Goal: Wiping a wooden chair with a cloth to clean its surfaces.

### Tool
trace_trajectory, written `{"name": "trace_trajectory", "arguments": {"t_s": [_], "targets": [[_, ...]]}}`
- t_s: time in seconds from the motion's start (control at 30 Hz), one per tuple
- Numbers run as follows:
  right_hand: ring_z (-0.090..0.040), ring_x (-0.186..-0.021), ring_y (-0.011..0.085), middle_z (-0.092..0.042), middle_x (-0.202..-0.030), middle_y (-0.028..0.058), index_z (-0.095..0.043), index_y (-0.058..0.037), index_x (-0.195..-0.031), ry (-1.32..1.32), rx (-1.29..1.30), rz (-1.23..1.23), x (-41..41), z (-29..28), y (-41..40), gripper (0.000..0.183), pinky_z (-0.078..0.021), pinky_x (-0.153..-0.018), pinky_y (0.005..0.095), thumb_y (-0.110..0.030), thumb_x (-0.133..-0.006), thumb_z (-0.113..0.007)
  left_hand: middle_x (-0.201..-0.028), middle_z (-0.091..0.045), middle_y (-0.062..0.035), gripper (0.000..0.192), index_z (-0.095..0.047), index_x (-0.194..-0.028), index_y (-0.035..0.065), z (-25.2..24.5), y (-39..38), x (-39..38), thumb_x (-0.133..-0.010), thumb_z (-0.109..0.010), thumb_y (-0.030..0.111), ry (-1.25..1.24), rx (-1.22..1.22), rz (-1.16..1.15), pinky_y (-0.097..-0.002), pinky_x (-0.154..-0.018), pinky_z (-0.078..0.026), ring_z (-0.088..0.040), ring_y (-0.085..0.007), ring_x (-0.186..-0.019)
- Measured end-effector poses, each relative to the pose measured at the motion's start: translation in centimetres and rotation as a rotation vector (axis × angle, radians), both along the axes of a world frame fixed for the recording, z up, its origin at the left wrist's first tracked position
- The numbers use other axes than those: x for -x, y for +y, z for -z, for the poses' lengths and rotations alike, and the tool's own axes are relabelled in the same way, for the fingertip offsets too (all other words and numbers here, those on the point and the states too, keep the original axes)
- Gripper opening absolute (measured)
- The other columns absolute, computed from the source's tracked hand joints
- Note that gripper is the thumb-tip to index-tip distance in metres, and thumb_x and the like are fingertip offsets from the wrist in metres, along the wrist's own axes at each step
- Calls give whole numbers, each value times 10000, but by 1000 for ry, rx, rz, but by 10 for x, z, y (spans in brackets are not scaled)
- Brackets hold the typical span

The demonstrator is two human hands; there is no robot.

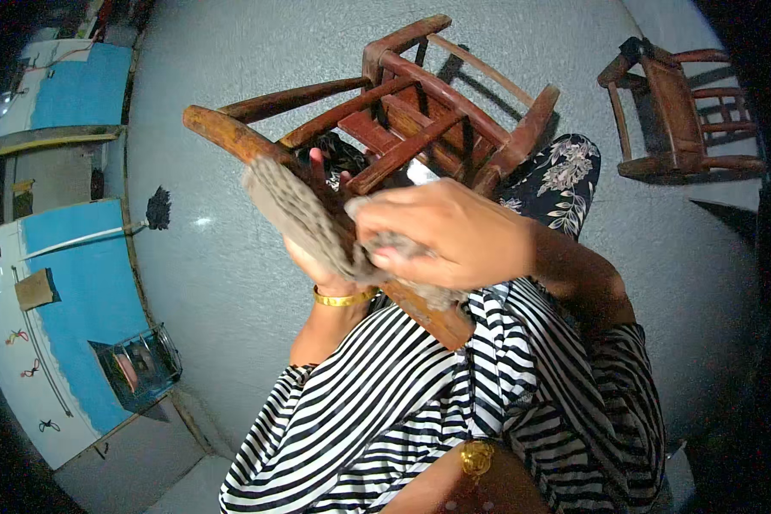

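A brown-red wooden chair lies tipped against my lap and knees. A grey-beige knobbly cloth drapes along its nearest broad wooden piece, whose other end rests by my striped top. My right hand, slightly blurred, is closed around a bunch of this cloth and presses it to the wood. From below and behind, my left hand supports the same piece, its palm against the cloth-covered side. Its fingertips show past the wood's far edge; the rest of the fingers are hidden.
Another wooden chair lies on its side at right on the grey floor. Along the left, a blue and white wall has a wire rack and a white-handled broom or brush against it.
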State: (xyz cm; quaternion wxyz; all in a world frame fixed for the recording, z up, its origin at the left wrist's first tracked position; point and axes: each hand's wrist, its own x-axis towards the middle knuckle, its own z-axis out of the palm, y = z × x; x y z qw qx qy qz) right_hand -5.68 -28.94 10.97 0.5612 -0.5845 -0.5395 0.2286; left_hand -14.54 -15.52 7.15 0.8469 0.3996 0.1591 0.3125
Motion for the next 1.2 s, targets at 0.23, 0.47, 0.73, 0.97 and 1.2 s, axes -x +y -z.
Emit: {"name": "trace_trajectory", "arguments": {"t_s": [0.23,0.47,0.73,0.97,1.2], "targets": [[-572,-667,313,-537,-776,164,-527,7,-835,127,129,-293,-3,-2,-44,139,-446,-564,349,-94,-744,-557,-1215,-463,-97,432,-426,-1207,93,-12,15,-15,-921,-236,355,207,166,-85,-475,-907,-375,-432,-270,-1122],[-462,-682,202,-489,-699,69,-501,-72,-632,188,-248,274,-35,30,-91,339,-395,-711,341,-385,-761,-519,-1111,-470,-68,338,-407,-1123,93,-27,7,-38,-924,-303,346,121,-34,-26,-359,-764,-474,-480,-185,-1032],[-507,-950,282,-516,-1048,185,-505,-59,-1045,906,-772,937,-5,23,-107,383,-415,-826,407,-353,-815,-419,-1047,-517,-72,362,-448,-1093,96,-27,11,-41,-909,-249,336,201,-55,-85,-495,-808,-459,-516,-259,-1009],[-545,-912,295,-552,-913,170,-517,-31,-969,-101,-253,381,32,-5,-43,293,-401,-876,375,-164,-719,-594,-1069,-487,-52,399,-430,-1119,108,-33,18,-40,-905,-287,413,173,-50,81,-432,-770,-470,-505,-193,-994],[-536,-787,318,-522,-879,164,-512,1,-910,-26,-141,668,20,64,-30,247,-437,-675,384,-167,-739,-571,-1014,-508,-12,279,-474,-1053,126,-26,14,-42,-861,-479,329,194,-61,13,-397,-731,-475,-510,-175,-958]]}}
